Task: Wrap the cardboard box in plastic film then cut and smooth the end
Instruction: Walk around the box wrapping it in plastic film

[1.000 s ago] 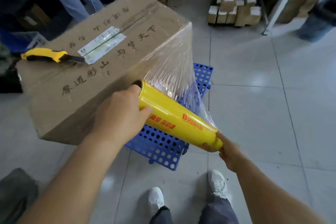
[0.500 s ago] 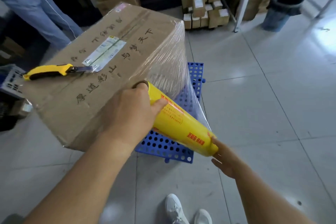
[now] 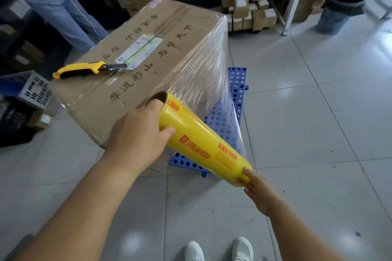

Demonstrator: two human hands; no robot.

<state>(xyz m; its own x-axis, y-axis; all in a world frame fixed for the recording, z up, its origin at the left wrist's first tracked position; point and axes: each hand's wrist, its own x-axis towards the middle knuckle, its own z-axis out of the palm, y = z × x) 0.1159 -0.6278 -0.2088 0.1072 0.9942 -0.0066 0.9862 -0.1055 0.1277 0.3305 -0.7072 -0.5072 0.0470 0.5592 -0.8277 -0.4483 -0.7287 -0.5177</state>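
Plastic film [image 3: 203, 74], thin, stretchy and self-clinging, pays off a stiff yellow roll [image 3: 203, 144] best held at both core ends, where the left hand [image 3: 137, 140] and right hand [image 3: 259, 190] each close their grip, against the rigid cardboard box [image 3: 135, 53] on the blue pallet [image 3: 237, 95].

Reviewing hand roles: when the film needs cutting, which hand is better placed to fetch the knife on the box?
Left, probably. The left hand grips the roll's end beside the box, on the utility knife's side; the right hand is farther off.

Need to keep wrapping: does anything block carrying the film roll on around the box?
Nothing visible near the roll. The box sits on a blue pallet; tiled floor beside it looks clear. The far side is hidden.
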